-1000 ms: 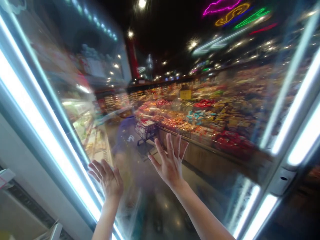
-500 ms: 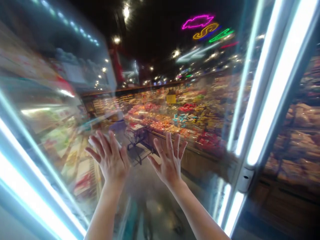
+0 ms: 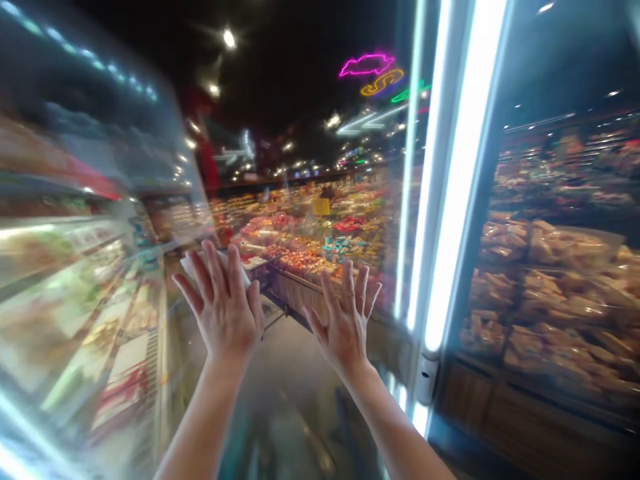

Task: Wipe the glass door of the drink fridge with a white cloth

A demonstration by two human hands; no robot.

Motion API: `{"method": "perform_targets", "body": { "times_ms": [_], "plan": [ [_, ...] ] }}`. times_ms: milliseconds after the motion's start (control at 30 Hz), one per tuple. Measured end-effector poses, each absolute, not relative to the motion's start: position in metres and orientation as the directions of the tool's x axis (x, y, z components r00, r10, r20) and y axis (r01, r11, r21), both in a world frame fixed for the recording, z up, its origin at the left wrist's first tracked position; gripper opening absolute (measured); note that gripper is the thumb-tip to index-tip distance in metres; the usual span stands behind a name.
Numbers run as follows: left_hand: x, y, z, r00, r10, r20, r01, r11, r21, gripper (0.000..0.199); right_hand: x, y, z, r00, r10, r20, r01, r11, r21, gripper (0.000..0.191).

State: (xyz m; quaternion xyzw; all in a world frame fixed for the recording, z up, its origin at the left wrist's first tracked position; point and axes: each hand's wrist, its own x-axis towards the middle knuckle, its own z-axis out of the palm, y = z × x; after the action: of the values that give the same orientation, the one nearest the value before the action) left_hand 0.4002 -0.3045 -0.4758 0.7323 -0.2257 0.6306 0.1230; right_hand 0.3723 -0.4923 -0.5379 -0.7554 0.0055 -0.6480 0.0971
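Note:
My left hand [image 3: 227, 313] is raised at centre left, its back toward me and its fingers spread. Behind its fingers shows a flat white thing [image 3: 188, 264], mostly hidden; I cannot tell whether the palm holds it. My right hand [image 3: 347, 327] is up as well, somewhat to the right, its fingers apart and nothing visible in it. Past the hands runs a low display counter [image 3: 300, 283] heaped with packed goods. Part of a shopping cart [image 3: 275, 320] shows between the hands, largely covered by my left one.
Upright light tubes [image 3: 457, 180] on a frame stand at the right, with bagged goods [image 3: 575, 293] beyond them. On the left are lit shelves of produce [image 3: 95, 327], blurred. The floor [image 3: 285, 373] runs between the two sides. Neon signs [image 3: 367, 65] hang overhead.
The light tubes at right have shifted left in view, uncovering more bagged goods. Those at left have mostly slid out of frame. The cart is now more hidden. Both hands remain raised and spread.

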Motion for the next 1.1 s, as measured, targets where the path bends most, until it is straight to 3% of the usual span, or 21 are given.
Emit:
{"method": "perform_targets", "body": {
  "times_ms": [67,200,400,600,767,967,1100],
  "plan": [
    [0.396,-0.322,-0.500,0.097,-0.231,0.968,-0.463,-0.871,-0.161,0.083,0.370,-0.508,-0.542,0.165,-0.117,0.979,0.124,-0.983,-0.139,0.086],
    [0.391,-0.357,-0.541,0.067,-0.456,0.887,-0.437,-0.813,-0.385,0.077,0.368,-0.534,-0.545,0.185,-0.053,0.981,0.143,-0.986,-0.080,0.086],
    [0.394,-0.390,-0.489,0.029,-0.334,0.942,-0.407,-0.865,-0.294,0.077,0.374,-0.556,-0.527,0.113,-0.024,0.993,0.204,-0.978,-0.046,0.083],
    [0.389,-0.380,-0.519,0.025,-0.510,0.860,-0.393,-0.796,-0.461,0.071,0.374,-0.556,-0.537,0.102,-0.006,0.995,0.249,-0.968,-0.032,0.081],
    [0.392,-0.385,-0.458,0.006,-0.362,0.932,-0.348,-0.875,-0.338,0.075,0.372,-0.551,-0.511,0.102,-0.063,0.993,0.263,-0.961,-0.088,0.082],
    [0.389,-0.382,-0.495,0.029,-0.596,0.802,-0.348,-0.759,-0.551,0.072,0.373,-0.554,-0.501,0.094,-0.031,0.995,0.278,-0.959,-0.057,0.079],
    [0.391,-0.380,-0.449,0.002,-0.417,0.909,-0.297,-0.868,-0.398,0.073,0.375,-0.550,-0.505,0.082,-0.071,0.994,0.273,-0.958,-0.091,0.077]
  ]
}}
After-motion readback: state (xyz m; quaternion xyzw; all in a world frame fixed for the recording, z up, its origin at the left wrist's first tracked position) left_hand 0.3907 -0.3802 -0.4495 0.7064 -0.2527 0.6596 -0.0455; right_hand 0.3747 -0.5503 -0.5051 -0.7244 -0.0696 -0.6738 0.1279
